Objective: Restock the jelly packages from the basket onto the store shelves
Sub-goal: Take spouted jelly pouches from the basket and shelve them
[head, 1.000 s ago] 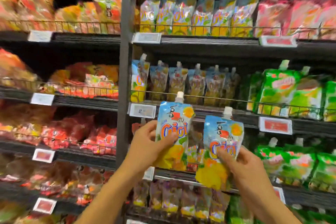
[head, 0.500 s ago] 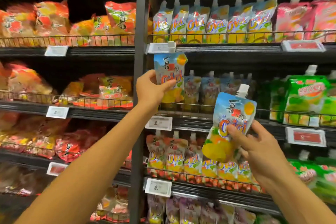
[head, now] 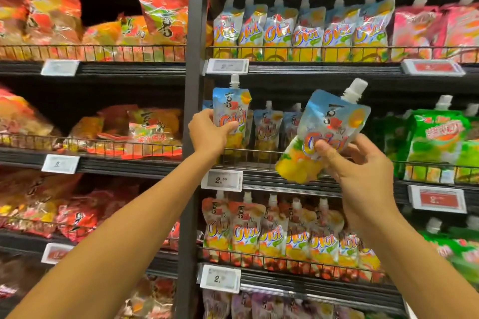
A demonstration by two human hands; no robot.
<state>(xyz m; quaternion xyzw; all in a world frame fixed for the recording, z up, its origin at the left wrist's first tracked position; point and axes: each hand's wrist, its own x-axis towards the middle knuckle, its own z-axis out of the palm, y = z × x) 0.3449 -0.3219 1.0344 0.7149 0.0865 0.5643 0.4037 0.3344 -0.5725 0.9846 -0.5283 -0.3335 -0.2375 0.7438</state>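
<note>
Your left arm stretches up and forward, nearly straight, its left hand [head: 207, 133] gripping the upright jelly pouch [head: 231, 105] with thumb across the front and fingers apparently hidden behind, while your right hand [head: 363, 171], wrist bent, pinches the tilted jelly pouch [head: 330, 122] between thumb in front and fingers curled behind.

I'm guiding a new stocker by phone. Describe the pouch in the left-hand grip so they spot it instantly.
Find the dark upright post between the two shelf bays. Right beside it, above the 2.50 price tag, the left-hand grip holds a blue-and-yellow spouted pouch. It rises well above the neighbouring pouches.
</note>
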